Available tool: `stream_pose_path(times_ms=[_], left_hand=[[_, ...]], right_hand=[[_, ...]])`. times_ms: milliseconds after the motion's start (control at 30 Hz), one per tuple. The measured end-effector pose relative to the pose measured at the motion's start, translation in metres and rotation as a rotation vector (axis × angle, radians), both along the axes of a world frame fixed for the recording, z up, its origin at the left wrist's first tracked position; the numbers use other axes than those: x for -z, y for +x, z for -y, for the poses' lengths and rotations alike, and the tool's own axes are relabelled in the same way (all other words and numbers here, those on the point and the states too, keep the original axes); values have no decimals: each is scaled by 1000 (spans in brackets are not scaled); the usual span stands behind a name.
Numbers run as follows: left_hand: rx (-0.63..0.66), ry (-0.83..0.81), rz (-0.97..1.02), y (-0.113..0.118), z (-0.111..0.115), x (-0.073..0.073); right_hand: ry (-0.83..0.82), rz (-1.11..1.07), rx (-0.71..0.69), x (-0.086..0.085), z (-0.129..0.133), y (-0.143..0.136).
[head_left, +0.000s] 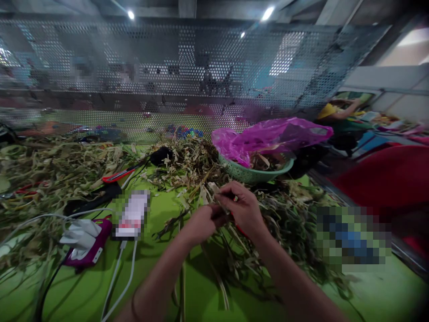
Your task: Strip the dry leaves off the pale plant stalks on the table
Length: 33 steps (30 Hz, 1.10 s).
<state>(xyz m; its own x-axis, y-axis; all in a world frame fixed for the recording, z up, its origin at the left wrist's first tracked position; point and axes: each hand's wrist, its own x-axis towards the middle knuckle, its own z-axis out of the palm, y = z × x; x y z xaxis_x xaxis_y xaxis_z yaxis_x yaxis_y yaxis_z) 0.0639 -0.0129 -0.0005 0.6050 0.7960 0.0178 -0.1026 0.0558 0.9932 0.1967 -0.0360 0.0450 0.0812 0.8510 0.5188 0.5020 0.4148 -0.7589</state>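
In the middle of the head view my two hands meet over a green table. My right hand is closed, its thumb and fingers pinching a pale dried plant stalk. Just below and to the left, my left hand curls its fingers around the lower part of the dried stalks; its fingertips are partly hidden behind my right hand. Long dry stalks trail beneath both hands toward the front. A small red object shows under my right wrist, mostly covered.
Behind my hands stands a green basket with a purple plastic bag. Dried plants heap along the left. A red utility knife, a phone and a purple power strip with cables lie left. A person is at far right.
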Motion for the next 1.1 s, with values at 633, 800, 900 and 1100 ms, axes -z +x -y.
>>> stream_pose_path(times_ms=[633, 800, 900, 1100], left_hand=[[-247, -103, 169, -19, -16, -19], [-285, -115, 113, -24, -18, -22], [-247, -151, 79, -26, -20, -24], [-239, 2, 1, -28, -23, -22]], right_hand=[[-205, 161, -29, 1, -2, 8], [-156, 199, -2, 1, -4, 12], [-144, 202, -5, 2, -4, 12], [-169, 223, -25, 0, -2, 9]])
